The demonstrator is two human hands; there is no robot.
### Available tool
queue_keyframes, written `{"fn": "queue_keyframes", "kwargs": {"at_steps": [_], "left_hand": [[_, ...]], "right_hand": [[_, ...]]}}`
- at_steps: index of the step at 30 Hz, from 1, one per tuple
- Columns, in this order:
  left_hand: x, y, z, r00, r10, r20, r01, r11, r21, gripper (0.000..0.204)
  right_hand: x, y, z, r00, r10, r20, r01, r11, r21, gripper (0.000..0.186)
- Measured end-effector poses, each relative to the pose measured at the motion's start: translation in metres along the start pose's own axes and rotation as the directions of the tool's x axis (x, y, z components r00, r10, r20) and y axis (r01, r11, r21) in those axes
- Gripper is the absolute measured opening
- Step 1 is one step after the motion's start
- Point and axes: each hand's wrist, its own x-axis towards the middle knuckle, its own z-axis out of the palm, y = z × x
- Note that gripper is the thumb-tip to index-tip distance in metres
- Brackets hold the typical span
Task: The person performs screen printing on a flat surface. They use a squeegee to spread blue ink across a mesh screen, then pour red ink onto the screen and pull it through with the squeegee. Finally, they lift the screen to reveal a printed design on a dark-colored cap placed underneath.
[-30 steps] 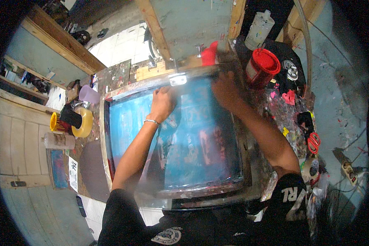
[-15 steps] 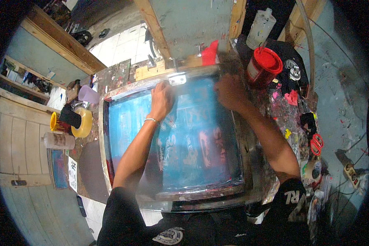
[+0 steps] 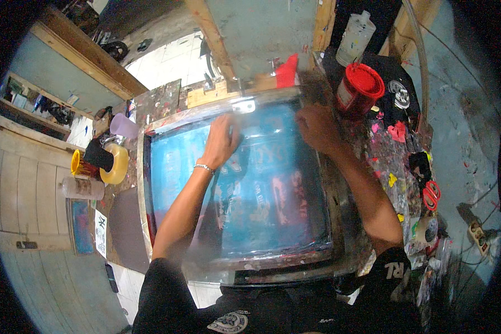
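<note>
A wooden-framed printing screen (image 3: 312, 261) with blue mesh and pale lettering lies in front of me. My left hand (image 3: 221, 138) is over the far middle of the mesh, its fingers curled inward. At the far right corner my right hand (image 3: 317, 128) is closed, slightly smeared and in shadow. A faint pale line crosses the mesh between the hands; I cannot make out what it is or what the fingers hold. Just beyond my left hand, a metal hinge plate (image 3: 243, 106) sits on the frame's far bar.
Right of the screen are a red tub (image 3: 360, 89), a clear bottle (image 3: 355, 38) and red-handled scissors (image 3: 431, 195). On the left stand a roll of clear tape (image 3: 116, 164), a purple cup (image 3: 123, 126) and another bottle (image 3: 83, 188). A power strip (image 3: 477, 237) hangs at far right.
Both hands have shifted slightly nearer to me over the screen, still curled. The view has moved a little; the screen stays in place.
</note>
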Motion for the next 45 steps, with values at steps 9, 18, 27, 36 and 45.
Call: {"fn": "queue_keyframes", "kwargs": {"at_steps": [9,18,27,36,45], "left_hand": [[-0.01,0.01,-0.007,0.906,-0.403,0.129,0.422,0.841,-0.338,0.039],[-0.034,0.007,0.001,0.95,-0.303,0.075,0.31,0.884,-0.35,0.007],[-0.078,0.041,-0.007,0.992,-0.12,-0.049,0.111,0.983,-0.147,0.012],[-0.107,0.076,-0.017,0.987,0.072,-0.142,-0.073,0.997,-0.002,0.008],[-0.119,0.101,-0.029,0.981,0.161,-0.107,-0.154,0.985,0.075,0.006]], "right_hand": [[-0.006,0.01,-0.008,0.986,0.082,0.143,-0.095,0.991,0.09,0.021],[-0.02,0.009,-0.01,0.984,-0.069,0.166,0.088,0.99,-0.114,0.01],[-0.05,0.018,-0.007,0.945,-0.155,0.288,0.234,0.936,-0.263,0.012],[-0.085,0.012,-0.014,0.954,-0.25,0.167,0.259,0.965,-0.032,0.009],[-0.121,0.011,-0.007,0.949,-0.316,0.009,0.316,0.948,-0.032,0.012]]}}
